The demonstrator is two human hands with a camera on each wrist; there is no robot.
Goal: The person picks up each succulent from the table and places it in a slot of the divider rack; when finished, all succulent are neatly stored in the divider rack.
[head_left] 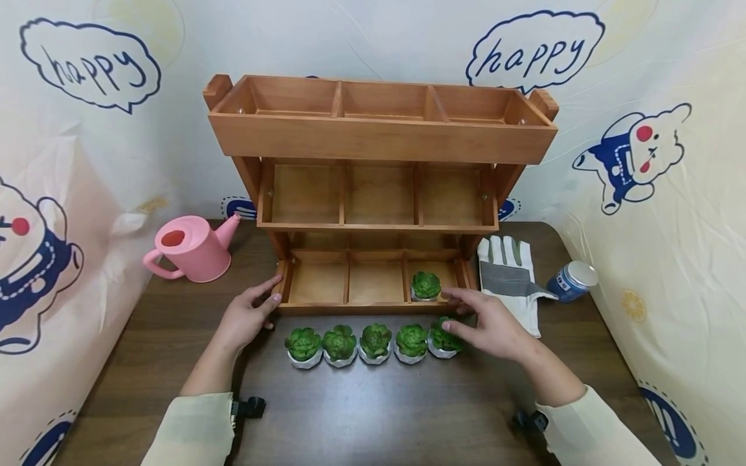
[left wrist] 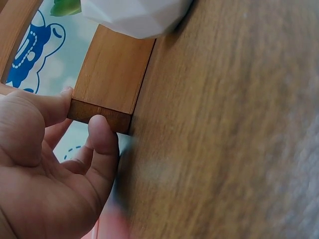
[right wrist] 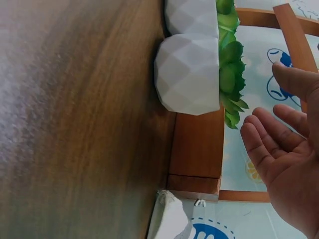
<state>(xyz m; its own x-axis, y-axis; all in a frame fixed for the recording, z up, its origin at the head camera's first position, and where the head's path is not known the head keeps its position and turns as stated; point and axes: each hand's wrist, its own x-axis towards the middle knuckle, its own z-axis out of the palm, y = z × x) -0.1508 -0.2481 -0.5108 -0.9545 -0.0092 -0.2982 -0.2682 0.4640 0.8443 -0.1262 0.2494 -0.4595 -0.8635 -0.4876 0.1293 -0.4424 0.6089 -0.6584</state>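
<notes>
A three-tier wooden planter shelf (head_left: 379,139) stands on the table, each tier split into three compartments. At the lowest tier's left front corner, my left hand (head_left: 247,317) grips the wood, thumb and fingers around the board end (left wrist: 99,113) in the left wrist view. One potted succulent (head_left: 425,286) sits in the lowest tier's right compartment. Several more succulents (head_left: 375,343) in white faceted pots line up before the shelf. My right hand (head_left: 492,323), fingers spread and holding nothing, hovers by the rightmost one (head_left: 444,343), partly covering it; its pot (right wrist: 189,74) shows in the right wrist view.
A pink watering can (head_left: 195,249) stands left of the shelf. To the right lie white-and-grey gloves (head_left: 509,278), beside a blue jar with a pale lid (head_left: 573,281). Printed cloth (head_left: 379,39) hangs behind and along both sides of the brown table (head_left: 373,414).
</notes>
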